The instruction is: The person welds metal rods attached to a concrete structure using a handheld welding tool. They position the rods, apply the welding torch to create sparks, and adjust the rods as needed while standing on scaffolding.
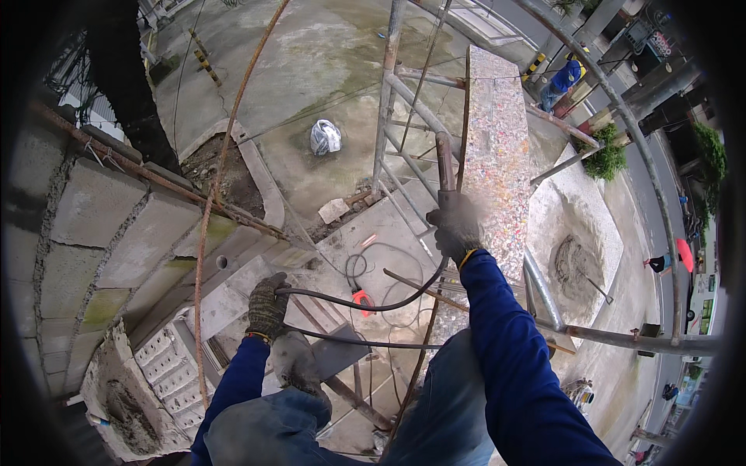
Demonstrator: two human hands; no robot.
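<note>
My left hand [268, 303], in a dark patterned work glove, is closed around a black cable [357, 307]. The cable sags between my hands, and a second run of it passes right from my left hand toward my knees. My gloved right hand [456, 225] is closed around a dark tubular grip [447, 199] at the lower end of a brownish tube [445, 159]. Below this hand the cable emerges. Whether that tube belongs to the scaffold cannot be made out. Blue sleeves cover both forearms.
A long speckled board [497, 140] runs along the scaffold tubes [388, 101]. At left stands a block wall [101, 217] with a rusty rod [206, 256] before it. Far below lie an orange-red tool [362, 301] and a mortar heap [575, 260]. Another person [561, 81] is at far right.
</note>
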